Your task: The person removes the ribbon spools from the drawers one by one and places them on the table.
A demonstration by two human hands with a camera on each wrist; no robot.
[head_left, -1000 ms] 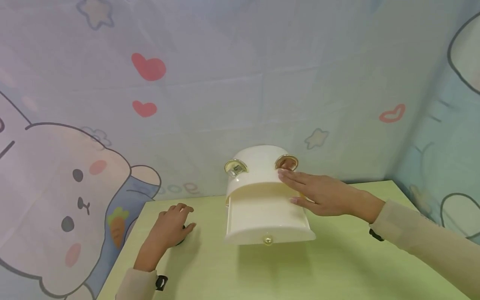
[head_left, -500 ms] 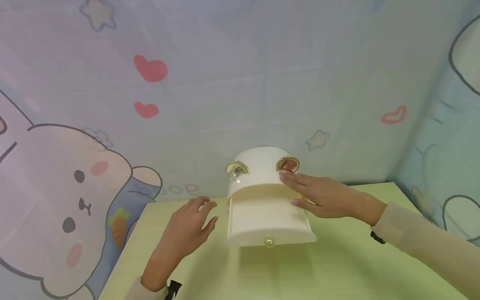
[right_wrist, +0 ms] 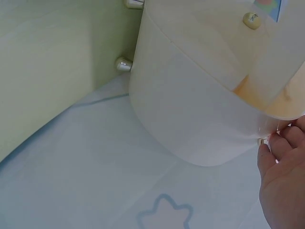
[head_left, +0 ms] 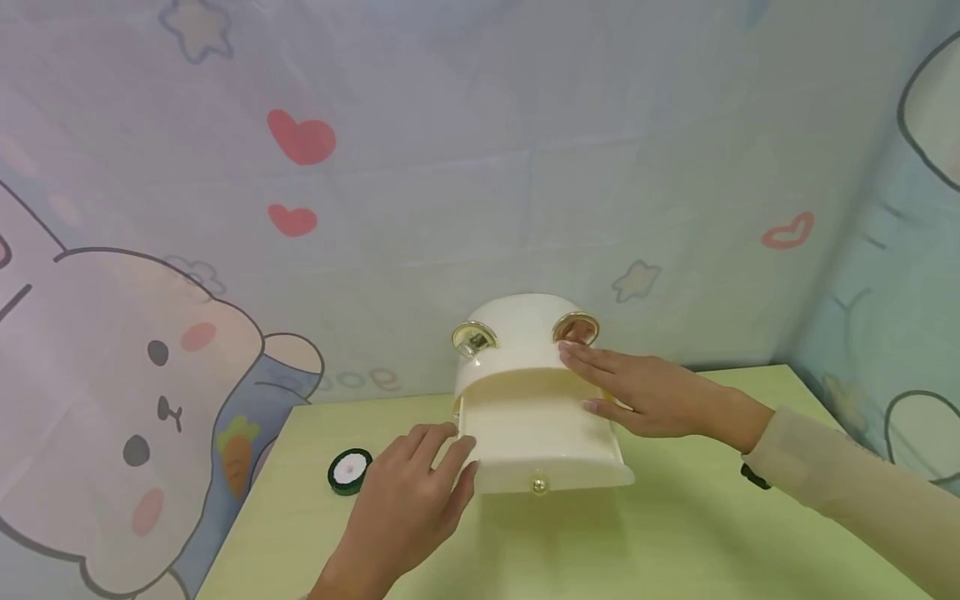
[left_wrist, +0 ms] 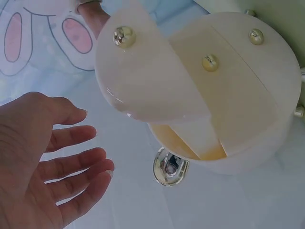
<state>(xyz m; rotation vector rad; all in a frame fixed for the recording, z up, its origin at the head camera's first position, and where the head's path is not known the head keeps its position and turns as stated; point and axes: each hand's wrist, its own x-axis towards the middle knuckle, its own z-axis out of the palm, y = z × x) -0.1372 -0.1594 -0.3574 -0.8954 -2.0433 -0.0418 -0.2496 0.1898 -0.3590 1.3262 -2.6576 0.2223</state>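
Note:
A cream rounded drawer box [head_left: 517,354] with two gold ear-shaped fittings stands at the back of the table. Its upper drawer [head_left: 555,473], fronted by a gold knob, is pulled out. My right hand [head_left: 652,396] rests on the box's upper right side, fingers fairly straight, just below the right ear. In the right wrist view that hand [right_wrist: 288,176] lies along the curved wall. My left hand [head_left: 408,500] is near the drawer's left front corner, fingers loosely bent and holding nothing. The left wrist view has a gap between this hand [left_wrist: 52,162] and the drawer.
A flat round spool [head_left: 348,471], dark green with a white centre, lies on the table left of my left hand. A printed cloth [head_left: 465,167] hangs behind the pale green table [head_left: 697,517]. Lower drawers [left_wrist: 243,100] with gold knobs show in the left wrist view.
My left hand has moved right from the spool, which it was covering, to the drawer's left corner. My right hand and the box have stayed in place.

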